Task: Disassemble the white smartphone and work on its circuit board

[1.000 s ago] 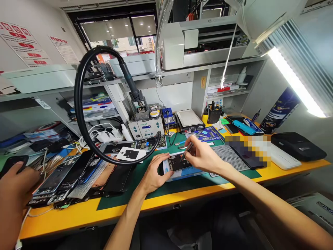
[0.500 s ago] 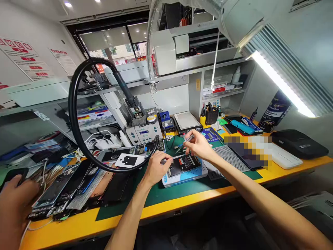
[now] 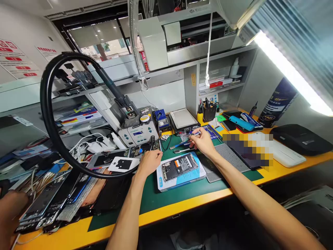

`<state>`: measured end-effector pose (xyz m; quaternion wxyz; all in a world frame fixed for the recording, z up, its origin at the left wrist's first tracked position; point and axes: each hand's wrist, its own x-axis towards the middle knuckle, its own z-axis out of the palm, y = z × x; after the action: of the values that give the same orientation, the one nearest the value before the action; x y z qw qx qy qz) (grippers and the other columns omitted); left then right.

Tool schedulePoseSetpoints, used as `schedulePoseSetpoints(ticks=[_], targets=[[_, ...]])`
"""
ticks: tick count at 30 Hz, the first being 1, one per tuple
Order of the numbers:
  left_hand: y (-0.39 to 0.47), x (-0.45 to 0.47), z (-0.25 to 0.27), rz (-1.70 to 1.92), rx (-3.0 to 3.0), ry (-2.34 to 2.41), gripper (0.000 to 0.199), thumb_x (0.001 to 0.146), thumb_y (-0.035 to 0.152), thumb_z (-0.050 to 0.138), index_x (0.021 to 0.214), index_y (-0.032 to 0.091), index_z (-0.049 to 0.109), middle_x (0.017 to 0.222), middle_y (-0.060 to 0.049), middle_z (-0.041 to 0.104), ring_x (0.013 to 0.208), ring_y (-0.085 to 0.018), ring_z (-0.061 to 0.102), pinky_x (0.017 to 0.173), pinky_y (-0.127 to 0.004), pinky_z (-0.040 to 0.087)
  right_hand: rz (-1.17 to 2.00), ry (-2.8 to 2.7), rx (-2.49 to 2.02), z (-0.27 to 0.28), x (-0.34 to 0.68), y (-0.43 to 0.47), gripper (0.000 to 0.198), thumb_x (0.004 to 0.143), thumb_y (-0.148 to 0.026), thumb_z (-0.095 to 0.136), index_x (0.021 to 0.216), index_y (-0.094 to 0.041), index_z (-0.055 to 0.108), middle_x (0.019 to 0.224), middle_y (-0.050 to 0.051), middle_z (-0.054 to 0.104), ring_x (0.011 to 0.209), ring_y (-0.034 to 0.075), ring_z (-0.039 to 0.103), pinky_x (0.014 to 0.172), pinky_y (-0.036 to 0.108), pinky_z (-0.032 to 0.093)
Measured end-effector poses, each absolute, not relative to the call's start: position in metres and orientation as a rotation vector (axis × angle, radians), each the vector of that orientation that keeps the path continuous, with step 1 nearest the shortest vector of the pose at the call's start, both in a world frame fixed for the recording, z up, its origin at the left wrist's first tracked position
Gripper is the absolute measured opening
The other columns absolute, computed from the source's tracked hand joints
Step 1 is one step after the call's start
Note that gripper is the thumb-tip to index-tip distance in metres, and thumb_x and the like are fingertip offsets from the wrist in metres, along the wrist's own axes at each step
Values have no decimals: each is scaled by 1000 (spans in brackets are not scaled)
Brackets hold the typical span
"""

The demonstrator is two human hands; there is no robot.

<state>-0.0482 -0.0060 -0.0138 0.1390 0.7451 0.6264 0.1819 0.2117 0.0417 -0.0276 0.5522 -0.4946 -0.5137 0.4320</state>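
An opened phone (image 3: 169, 171) with its battery (image 3: 185, 164) exposed lies on a blue-and-white box (image 3: 162, 186). My left hand (image 3: 148, 162) is just left of the phone, fingers curled together; whatever they hold is hidden. Beyond the phone's right corner, my right hand (image 3: 204, 143) pinches a slim metallic tool (image 3: 196, 133), its kind unclear. Below that hand, a blue-handled screwdriver (image 3: 179, 144) and a toothbrush (image 3: 181, 150) lie on the green mat (image 3: 171, 196).
A black hose (image 3: 44, 114) loops from the hot-air station (image 3: 139, 134) past my left hand. Phone parts (image 3: 49, 194) pile up at left beside another person's hand (image 3: 13, 205). A perforated metal plate (image 3: 230, 158) lies at right; a lamp (image 3: 293, 69) hangs above.
My left hand has drawn back left from the phone's edge. My right hand has moved off the phone's far side with the metallic tool. The view has shifted slightly.
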Motion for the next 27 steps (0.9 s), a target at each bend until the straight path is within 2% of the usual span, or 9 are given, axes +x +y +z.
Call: schedulePoseSetpoints(ticks=[5, 8, 11, 15, 17, 24, 27], targets=[[-13, -54, -13, 622, 2107, 1718, 32, 94, 35, 47, 104, 20, 73, 63, -1, 62, 61, -19, 57, 59, -29, 38, 1078, -1246, -1129, -18, 213, 35, 32, 72, -28, 66, 92, -25, 42, 53, -6, 62, 43, 19, 63, 37, 24, 41], [-28, -61, -8, 664, 2092, 1560, 34, 92, 43, 55, 108, 19, 71, 85, -5, 68, 76, -19, 63, 67, -29, 47, 1148, -1314, -1075, -8, 211, 14, 30, 75, -31, 66, 92, -26, 41, 52, -8, 59, 46, 19, 63, 40, 26, 45], [-42, -67, -4, 657, 2106, 1407, 37, 82, 47, 70, 109, 21, 70, 108, -7, 67, 99, -21, 63, 85, -31, 49, 1228, -1434, -1038, 1, 208, -16, 31, 77, -32, 70, 93, -26, 44, 54, -8, 59, 46, 18, 61, 43, 27, 47], [-50, -69, -6, 593, 2149, 1323, 63, 69, 51, 82, 123, 24, 63, 125, -8, 57, 119, -27, 54, 104, -39, 44, 1177, -1616, -1127, 7, 206, -47, 25, 84, -31, 68, 93, -26, 45, 59, -7, 59, 51, 17, 61, 44, 24, 42], [-51, -68, -6, 529, 2184, 1322, 71, 66, 53, 83, 127, 27, 59, 127, -8, 53, 123, -29, 51, 107, -43, 41, 1109, -1693, -1172, 9, 205, -54, 22, 87, -32, 65, 93, -27, 44, 60, -7, 56, 50, 16, 58, 43, 24, 38], [-52, -67, -4, 469, 2215, 1310, 69, 66, 56, 82, 125, 29, 60, 122, -5, 51, 121, -29, 49, 108, -44, 40, 810, -1882, -1270, 20, 198, -59, 21, 89, -35, 63, 91, -26, 44, 63, -6, 54, 50, 13, 50, 47, 25, 35], [-53, -68, -4, 486, 2211, 1303, 69, 66, 57, 81, 126, 29, 61, 122, -5, 52, 121, -29, 48, 107, -43, 40, 748, -1990, -1275, 33, 194, -64, 20, 88, -32, 62, 90, -26, 43, 57, -9, 49, 47, 12, 45, 45, 24, 32]])
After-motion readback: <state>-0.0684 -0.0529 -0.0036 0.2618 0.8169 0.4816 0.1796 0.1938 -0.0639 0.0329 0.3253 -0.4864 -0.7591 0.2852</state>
